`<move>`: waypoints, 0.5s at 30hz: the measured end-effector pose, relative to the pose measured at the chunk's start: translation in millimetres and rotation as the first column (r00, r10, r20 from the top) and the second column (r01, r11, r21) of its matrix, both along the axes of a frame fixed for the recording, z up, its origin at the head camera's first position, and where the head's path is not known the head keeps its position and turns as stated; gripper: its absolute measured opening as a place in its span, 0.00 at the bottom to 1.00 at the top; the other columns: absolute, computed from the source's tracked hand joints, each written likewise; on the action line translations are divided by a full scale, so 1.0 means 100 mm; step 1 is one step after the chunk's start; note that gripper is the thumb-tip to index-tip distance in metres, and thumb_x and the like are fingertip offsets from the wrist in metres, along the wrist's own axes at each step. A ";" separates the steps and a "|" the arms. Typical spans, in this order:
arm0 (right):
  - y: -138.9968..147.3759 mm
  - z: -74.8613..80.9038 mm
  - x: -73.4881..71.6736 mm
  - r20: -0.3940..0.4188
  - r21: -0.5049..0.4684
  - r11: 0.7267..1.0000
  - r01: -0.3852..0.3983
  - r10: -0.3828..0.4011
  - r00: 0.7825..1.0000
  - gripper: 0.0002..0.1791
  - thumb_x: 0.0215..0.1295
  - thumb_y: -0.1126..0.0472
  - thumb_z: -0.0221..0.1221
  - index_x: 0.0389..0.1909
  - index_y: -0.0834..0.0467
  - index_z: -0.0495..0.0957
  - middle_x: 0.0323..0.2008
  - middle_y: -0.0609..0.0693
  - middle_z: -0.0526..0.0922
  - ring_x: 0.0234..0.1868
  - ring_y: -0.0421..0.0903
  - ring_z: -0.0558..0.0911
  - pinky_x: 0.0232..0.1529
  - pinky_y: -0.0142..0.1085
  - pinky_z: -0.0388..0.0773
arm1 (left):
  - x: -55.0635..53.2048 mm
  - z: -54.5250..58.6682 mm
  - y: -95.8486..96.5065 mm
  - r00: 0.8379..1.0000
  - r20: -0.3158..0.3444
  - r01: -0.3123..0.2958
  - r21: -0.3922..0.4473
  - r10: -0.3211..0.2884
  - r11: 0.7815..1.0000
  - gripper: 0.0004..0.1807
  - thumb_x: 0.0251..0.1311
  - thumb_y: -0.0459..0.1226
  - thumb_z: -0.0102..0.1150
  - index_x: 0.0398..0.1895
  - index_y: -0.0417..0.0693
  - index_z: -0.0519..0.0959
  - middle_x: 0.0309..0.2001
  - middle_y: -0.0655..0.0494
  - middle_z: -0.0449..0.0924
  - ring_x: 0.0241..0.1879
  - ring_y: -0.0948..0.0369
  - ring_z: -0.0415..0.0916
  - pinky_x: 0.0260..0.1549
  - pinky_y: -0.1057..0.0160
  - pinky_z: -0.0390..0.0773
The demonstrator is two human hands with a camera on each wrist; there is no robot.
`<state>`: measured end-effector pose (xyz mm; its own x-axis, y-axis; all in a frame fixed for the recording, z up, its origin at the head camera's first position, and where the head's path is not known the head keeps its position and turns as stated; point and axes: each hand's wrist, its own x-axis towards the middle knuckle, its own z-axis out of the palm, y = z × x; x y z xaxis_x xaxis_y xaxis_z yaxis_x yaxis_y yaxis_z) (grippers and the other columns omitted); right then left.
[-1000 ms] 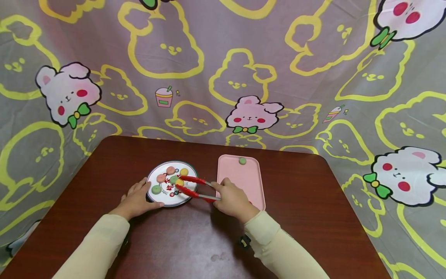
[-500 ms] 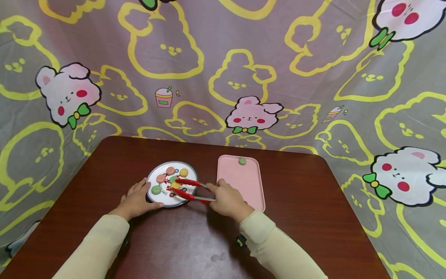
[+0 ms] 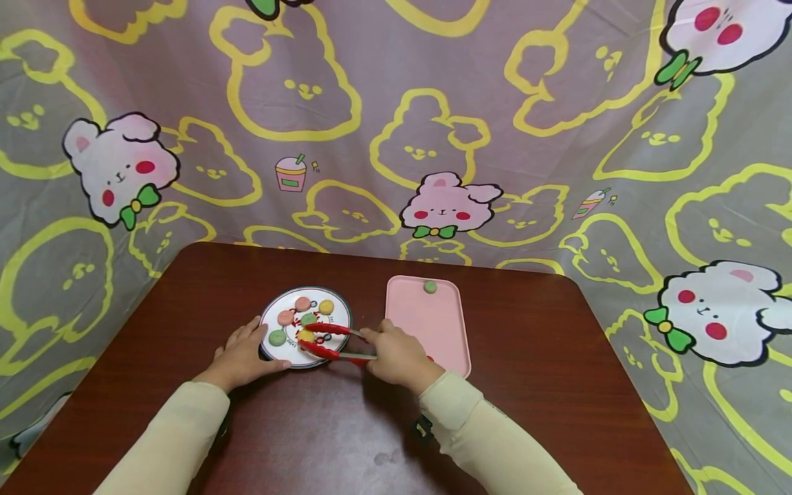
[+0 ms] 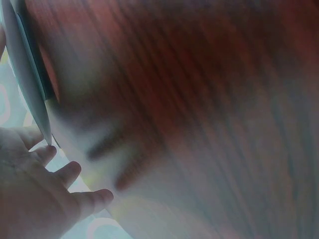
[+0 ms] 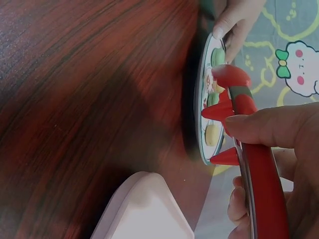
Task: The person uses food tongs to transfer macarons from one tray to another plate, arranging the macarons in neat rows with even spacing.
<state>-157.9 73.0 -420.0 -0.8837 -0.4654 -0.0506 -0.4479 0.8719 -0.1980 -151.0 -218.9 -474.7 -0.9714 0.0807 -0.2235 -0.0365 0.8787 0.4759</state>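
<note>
In the head view a white round plate [image 3: 331, 320] with a dark rim carries several macaron-like sweets in pink, yellow and green. My left hand [image 3: 244, 354] holds the plate's left edge, thumb on the near rim. Red-tipped tongs [image 3: 346, 355] are gripped in my right hand [image 3: 402, 354]. Their spread tips stand around a yellow macaron [image 3: 306, 336] near the plate's middle, beside a green macaron [image 3: 309, 319]. In the right wrist view my thumb lies along the tongs [image 5: 264, 189], and one red tip hides part of the plate.
Right of the plate lies a pink tray [image 3: 433, 326] with one green macaron [image 3: 430, 287] at its far end. Both stand on a dark brown wooden table [image 3: 297, 433]. A patterned curtain [image 3: 371, 158] hangs around the back and sides.
The tongs and right hand have moved left and slightly nearer. The yellow macaron at their tips has shifted left and toward me on the plate. My left hand stays put.
</note>
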 end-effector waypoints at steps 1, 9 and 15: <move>0.00 0.00 0.00 0.001 0.003 1.000 -0.003 0.003 1.000 0.31 0.52 0.55 0.66 0.60 0.49 0.77 0.35 0.51 0.74 0.30 0.45 0.74 0.24 0.38 0.71 | 0.00 0.00 0.00 1.000 0.001 -0.001 0.000 0.001 1.000 0.63 0.43 0.66 0.65 0.71 0.29 0.55 0.71 0.27 0.43 0.67 0.29 0.40 0.56 0.22 0.46; -0.03 0.01 0.00 0.012 0.009 1.000 -0.014 0.014 1.000 0.31 0.52 0.56 0.66 0.60 0.49 0.77 0.34 0.50 0.73 0.28 0.43 0.72 0.23 0.36 0.70 | -0.01 0.00 0.00 1.000 -0.004 0.000 0.004 0.000 1.000 0.63 0.43 0.66 0.65 0.70 0.29 0.55 0.71 0.28 0.43 0.67 0.29 0.40 0.56 0.22 0.46; -0.04 0.02 0.00 0.018 0.025 0.999 -0.020 0.020 1.000 0.30 0.52 0.56 0.67 0.60 0.49 0.77 0.34 0.51 0.73 0.28 0.44 0.72 0.23 0.37 0.71 | -0.01 0.01 -0.01 1.000 -0.006 0.001 0.005 -0.001 1.000 0.63 0.43 0.66 0.65 0.70 0.29 0.55 0.71 0.27 0.43 0.67 0.29 0.40 0.56 0.22 0.46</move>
<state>-158.3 69.5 -418.2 -0.8730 -0.4814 -0.0781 -0.4620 0.8676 -0.1838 -151.6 -219.5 -474.0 -0.9726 0.0830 -0.2171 -0.0324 0.8766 0.4802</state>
